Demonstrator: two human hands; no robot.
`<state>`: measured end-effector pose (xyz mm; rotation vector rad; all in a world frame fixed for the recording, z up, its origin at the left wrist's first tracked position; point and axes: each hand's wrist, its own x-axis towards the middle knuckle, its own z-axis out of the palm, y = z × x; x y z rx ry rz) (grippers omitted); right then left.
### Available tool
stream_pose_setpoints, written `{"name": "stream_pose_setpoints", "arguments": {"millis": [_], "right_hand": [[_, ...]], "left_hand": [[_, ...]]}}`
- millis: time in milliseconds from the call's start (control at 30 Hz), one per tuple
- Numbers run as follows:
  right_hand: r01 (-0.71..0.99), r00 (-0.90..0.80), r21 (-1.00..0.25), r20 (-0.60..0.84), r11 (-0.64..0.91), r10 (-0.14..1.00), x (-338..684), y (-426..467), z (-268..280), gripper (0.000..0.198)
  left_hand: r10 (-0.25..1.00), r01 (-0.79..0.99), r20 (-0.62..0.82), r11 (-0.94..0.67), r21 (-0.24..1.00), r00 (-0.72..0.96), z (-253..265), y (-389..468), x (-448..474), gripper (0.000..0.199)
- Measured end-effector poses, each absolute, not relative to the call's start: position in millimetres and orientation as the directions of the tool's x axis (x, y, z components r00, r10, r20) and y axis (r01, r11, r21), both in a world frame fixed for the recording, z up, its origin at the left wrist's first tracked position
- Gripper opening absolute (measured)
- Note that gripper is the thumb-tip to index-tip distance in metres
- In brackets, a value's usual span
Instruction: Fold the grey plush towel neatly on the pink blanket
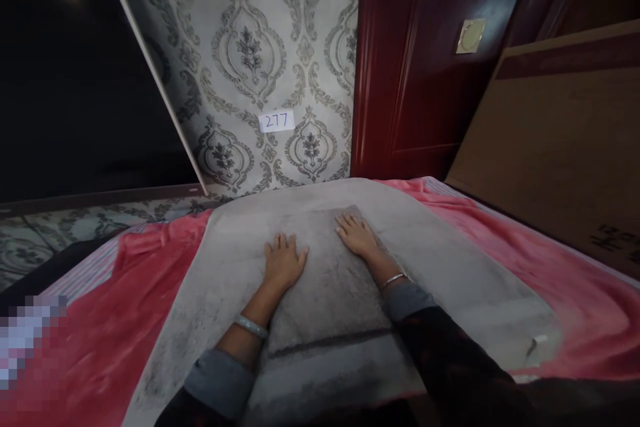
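Left hand flat, fingers spread, left edge of grey panel, mid-scene. Right hand flat, far right corner, fingers slightly apart. Open room right on pale fabric.

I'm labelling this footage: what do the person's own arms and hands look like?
Ungloved left hand: a broad, pale bangle at the wrist. Ungloved right hand: a thinner, silvery bangle. The dark sleeves, the right one with faint reddish marks, end in grey-blue cuffs.
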<state>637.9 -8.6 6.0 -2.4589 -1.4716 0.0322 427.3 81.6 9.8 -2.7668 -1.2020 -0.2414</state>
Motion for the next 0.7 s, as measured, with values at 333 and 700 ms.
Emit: {"name": "stream_pose_setpoints", "arguments": {"millis": [333, 700], "right_hand": [[0.866, 0.484, -0.233, 0.168, -0.442, 0.859, 644.0, -4.7, -4.3, 0.054], [0.856, 0.493, -0.252, 0.138, -0.451, 0.859, 643.6, -5.4, -2.4, 0.054]], "left_hand": [[0.475, 0.470, 0.106, -0.880, 0.067, 0.874, 41.2, 93.3, 519.3, 0.057], [0.640, 0.638, 0.002, -0.766, 0.075, 0.768, 16.5, 138.4, 498.0, 0.066]]}}
